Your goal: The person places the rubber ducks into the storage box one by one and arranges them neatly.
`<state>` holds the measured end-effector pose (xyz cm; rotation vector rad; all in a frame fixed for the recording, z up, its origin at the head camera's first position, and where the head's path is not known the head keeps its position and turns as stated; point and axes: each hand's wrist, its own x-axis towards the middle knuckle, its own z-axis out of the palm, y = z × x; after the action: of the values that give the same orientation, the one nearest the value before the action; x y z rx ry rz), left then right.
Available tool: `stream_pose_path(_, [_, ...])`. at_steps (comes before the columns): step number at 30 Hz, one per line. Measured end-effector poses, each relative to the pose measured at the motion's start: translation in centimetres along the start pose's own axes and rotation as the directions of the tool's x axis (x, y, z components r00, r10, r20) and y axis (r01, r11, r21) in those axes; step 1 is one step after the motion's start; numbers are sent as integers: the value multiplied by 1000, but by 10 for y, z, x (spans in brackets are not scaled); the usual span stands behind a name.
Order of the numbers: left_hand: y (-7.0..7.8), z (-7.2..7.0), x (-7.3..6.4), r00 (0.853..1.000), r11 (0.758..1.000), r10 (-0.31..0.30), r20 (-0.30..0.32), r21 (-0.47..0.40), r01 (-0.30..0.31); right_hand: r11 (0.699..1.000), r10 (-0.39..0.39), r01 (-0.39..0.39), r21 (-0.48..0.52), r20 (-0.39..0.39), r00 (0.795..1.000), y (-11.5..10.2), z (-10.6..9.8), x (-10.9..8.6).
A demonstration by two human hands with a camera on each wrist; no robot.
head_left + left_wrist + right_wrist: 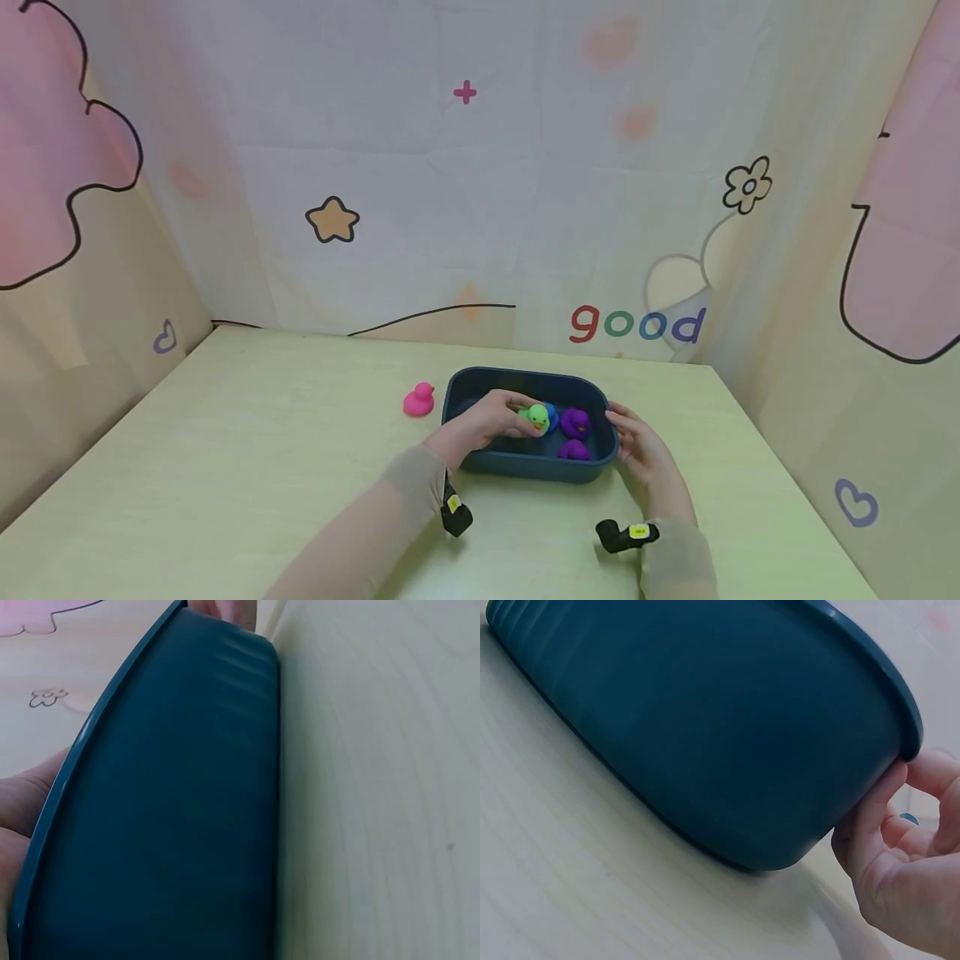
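Note:
My left hand (495,417) reaches over the near side into a dark blue basin (517,468) and grips a green rubber duck (538,416) between thumb and fingers. Just beyond that duck shows part of a blue rubber duck (552,417). Two purple rubber ducks, one farther back (575,422) and one by the near wall (574,450), sit in the basin's right half. At the basin's right end, my right hand (641,446) holds the rim. The right wrist view has its thumb (881,799) against the outer wall beneath the rim.
A pink rubber duck (419,401) stands on the pale wooden table (285,417), left of the basin. Behind the table hangs a printed cloth backdrop (450,208), with more cloth at both sides.

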<state>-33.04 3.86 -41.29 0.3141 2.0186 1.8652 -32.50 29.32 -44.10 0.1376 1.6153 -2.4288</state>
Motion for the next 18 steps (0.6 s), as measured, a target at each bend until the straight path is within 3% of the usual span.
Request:
stream_pose_path(5, [-1, 5, 1, 1000, 998, -16, 8, 61, 16, 1000, 12, -12, 25, 5, 1000, 0, 0, 0])
stream_pose_path(12, [-2, 7, 1, 999, 977, 3, 38, 213, -11, 999, 7, -8, 46, 23, 1000, -1, 1, -1])
stream_pose_path(16, [-4, 12, 2, 999, 943, 30, 28, 331, -38, 999, 11, -12, 38, 17, 1000, -2, 1, -1])
stream_pose_path(18, [-4, 14, 2, 998, 913, 53, 27, 405, -59, 999, 14, -15, 34, 14, 1000, -1, 0, -1])
